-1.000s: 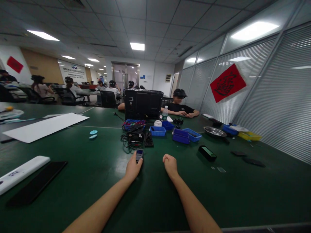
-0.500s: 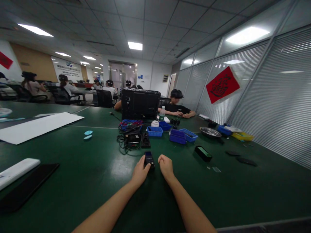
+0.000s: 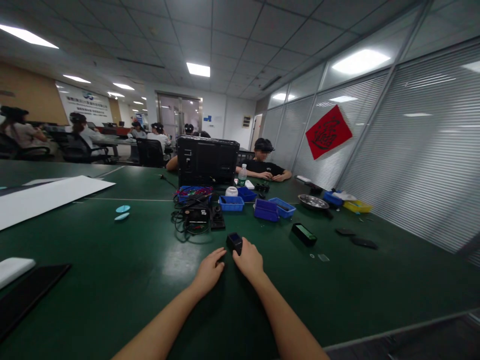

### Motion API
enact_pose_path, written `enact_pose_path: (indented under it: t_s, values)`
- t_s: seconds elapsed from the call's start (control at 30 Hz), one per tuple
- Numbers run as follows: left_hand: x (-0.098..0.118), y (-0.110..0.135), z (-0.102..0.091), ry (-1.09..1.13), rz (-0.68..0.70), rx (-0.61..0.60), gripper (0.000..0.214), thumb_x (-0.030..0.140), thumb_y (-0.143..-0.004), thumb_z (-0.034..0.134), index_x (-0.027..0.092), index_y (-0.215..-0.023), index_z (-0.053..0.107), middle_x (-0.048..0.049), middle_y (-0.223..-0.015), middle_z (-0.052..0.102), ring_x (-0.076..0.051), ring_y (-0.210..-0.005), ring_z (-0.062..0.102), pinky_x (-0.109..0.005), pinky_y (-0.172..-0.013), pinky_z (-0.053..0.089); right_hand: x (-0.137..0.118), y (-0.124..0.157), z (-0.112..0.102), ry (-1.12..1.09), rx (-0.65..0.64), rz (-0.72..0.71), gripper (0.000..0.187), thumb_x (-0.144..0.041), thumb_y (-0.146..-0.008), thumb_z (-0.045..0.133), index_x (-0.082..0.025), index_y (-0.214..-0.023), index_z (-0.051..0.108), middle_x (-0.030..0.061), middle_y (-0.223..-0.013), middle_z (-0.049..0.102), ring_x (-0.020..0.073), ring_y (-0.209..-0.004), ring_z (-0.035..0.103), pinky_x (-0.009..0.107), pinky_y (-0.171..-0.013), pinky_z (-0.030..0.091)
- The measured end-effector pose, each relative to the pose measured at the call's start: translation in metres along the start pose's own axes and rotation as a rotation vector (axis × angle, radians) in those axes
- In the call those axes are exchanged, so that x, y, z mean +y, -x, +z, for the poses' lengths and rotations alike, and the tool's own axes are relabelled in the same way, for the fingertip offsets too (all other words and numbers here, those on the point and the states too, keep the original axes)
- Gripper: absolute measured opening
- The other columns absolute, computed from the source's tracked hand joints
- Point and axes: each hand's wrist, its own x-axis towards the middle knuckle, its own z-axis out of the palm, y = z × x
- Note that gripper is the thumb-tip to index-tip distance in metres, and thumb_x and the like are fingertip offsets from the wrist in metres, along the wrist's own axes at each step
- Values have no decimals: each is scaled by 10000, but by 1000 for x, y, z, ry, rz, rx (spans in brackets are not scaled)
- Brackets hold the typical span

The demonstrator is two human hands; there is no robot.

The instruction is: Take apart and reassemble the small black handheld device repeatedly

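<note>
A small black handheld device with a screen (image 3: 234, 242) is on or just above the green table in front of me. My right hand (image 3: 250, 260) wraps round its right side and near end, hiding part of it. Just to the left, my left hand (image 3: 208, 272) is apart from the device, with fingers stretched towards it and nothing in them. Beyond the hands lies a tangle of black cables with a black box (image 3: 197, 215). Right of my hands sits an open black box with a green inside (image 3: 304, 234).
Blue trays (image 3: 231, 203), a white ball (image 3: 231, 191), a water bottle (image 3: 242, 176) and a large black monitor-like case (image 3: 208, 161) stand farther back. A metal pan (image 3: 313, 202) is at right, white board (image 3: 52, 197) at left. Another person (image 3: 264, 162) sits across the table.
My left hand has let go of the black device and drawn back a little to the left. My right hand has closed round it. The view has turned slightly right.
</note>
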Motion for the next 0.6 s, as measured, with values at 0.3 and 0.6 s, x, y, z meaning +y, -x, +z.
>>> enact_pose_path:
  t_s: [0.3,0.6]
  values:
    - [8,4,-4,-27,-10,-6,379,153,-709,475,204,-1064,598,-44,-1223,536,-172,-1133,475,-313,-959,373,19,-10,-16,112,12,170,510,-376,-783,426,-92,-1206,399,186,-1099,533,270,-984,510,348,-717,434]
    - [11,6,-7,-30,6,-22,355,176,-718,456,194,-1040,605,-49,-1181,562,-166,-1056,524,-281,-888,418,26,-12,-26,70,28,205,566,-408,-787,406,-115,-1267,337,173,-1146,499,258,-1003,501,341,-723,438]
